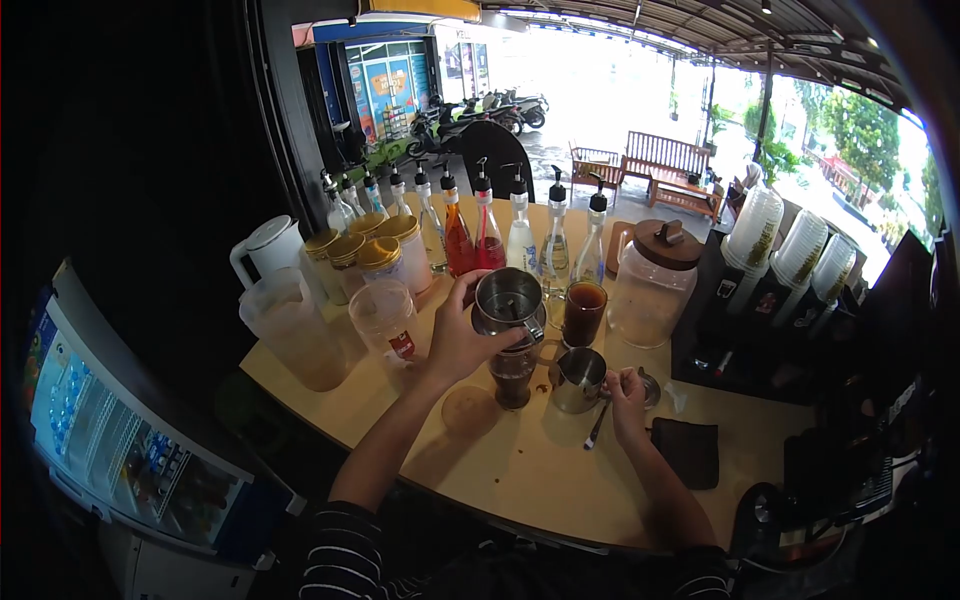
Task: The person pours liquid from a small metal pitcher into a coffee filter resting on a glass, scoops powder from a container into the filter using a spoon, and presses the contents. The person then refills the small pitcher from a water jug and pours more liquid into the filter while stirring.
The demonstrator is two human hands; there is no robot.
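Note:
My left hand [462, 338] grips a metal drip coffee filter [509, 296], thumb and fingers around its sides. Directly beneath the filter stands a glass [513, 378] with dark brown liquid in it. The fingers of my right hand [628, 402] are closed at the handle of a stainless steel pitcher [574, 385], which is upright on the table just right of that glass. A spoon [597, 426] lies below the pitcher, and a small round metal lid [650, 391] is beside my right hand. Behind the pitcher stands a taller glass of dark brown drink [585, 312].
Pump-top syrup bottles [488, 235] line the back of the wooden table [540, 470]. Gold-lidded jars [381, 258] and plastic jugs [292, 335] stand left. A glass jar with a wooden lid [652, 295], stacked cups [752, 232] and a dark cloth [686, 453] are right.

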